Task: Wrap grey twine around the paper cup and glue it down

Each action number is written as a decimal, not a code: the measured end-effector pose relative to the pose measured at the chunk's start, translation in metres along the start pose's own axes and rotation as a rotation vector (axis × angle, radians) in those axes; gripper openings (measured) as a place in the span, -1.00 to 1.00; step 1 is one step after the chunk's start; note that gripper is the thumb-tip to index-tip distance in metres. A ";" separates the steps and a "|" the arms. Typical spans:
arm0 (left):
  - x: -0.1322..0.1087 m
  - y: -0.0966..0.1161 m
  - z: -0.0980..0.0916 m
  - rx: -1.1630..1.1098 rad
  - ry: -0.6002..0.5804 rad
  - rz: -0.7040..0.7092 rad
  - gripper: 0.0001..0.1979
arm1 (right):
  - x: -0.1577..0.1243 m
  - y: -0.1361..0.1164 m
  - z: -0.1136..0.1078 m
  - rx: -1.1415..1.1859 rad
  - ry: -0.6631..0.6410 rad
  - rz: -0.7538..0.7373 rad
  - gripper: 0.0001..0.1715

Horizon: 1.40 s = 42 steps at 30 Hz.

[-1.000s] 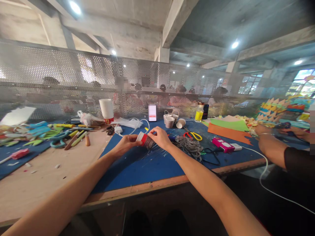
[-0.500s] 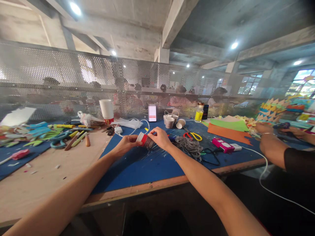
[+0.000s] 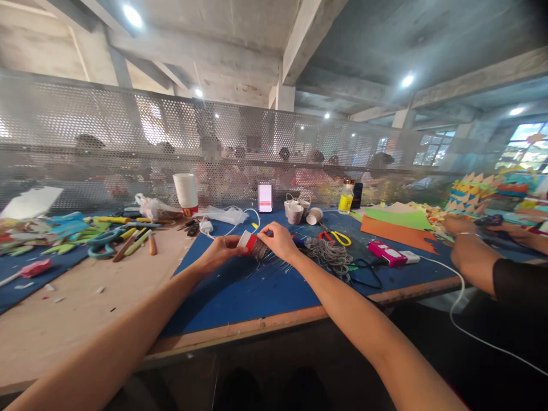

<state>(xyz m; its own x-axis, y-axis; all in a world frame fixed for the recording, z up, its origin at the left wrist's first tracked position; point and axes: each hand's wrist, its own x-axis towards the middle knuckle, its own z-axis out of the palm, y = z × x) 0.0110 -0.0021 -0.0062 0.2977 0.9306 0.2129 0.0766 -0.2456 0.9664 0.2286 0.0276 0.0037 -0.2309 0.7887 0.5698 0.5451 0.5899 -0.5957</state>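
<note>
From afar I see the blue-covered worktop [image 3: 240, 297] bearing a heap of grey cord [image 3: 331, 254], scissors [image 3: 335, 233], small cups [image 3: 294, 214], a magenta box [image 3: 385, 254] and an orange sheet [image 3: 394, 234].

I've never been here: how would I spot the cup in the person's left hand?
Find the blue work surface at the middle, then the left hand and right hand close together above it. The cup is between them. Unlike the upright cup stack farther left, it is tilted, with grey-brown strands beside its red band.

Red-and-white cup [image 3: 246, 240] in left hand [image 3: 223, 251], right hand [image 3: 277, 241] at its cord wrapping [image 3: 259, 249]
</note>
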 end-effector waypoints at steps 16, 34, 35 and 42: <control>-0.002 0.003 -0.002 -0.002 0.061 0.012 -0.56 | 0.003 0.004 0.000 0.110 0.059 0.000 -0.67; -0.004 0.008 -0.003 -0.031 0.097 0.057 -0.59 | -0.001 0.012 0.004 0.337 -0.130 0.088 -0.50; -0.004 0.008 -0.003 -0.051 0.093 0.049 -0.60 | -0.001 0.011 0.003 0.334 -0.122 0.078 -0.50; -0.004 0.010 -0.003 -0.071 0.206 0.008 -0.66 | -0.004 -0.001 -0.003 0.293 -0.105 0.012 -0.58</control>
<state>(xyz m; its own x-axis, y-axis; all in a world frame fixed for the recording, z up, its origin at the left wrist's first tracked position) 0.0078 -0.0078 0.0029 0.0968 0.9662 0.2389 0.0052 -0.2405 0.9706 0.2313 0.0234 0.0034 -0.3161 0.8007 0.5090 0.2964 0.5930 -0.7487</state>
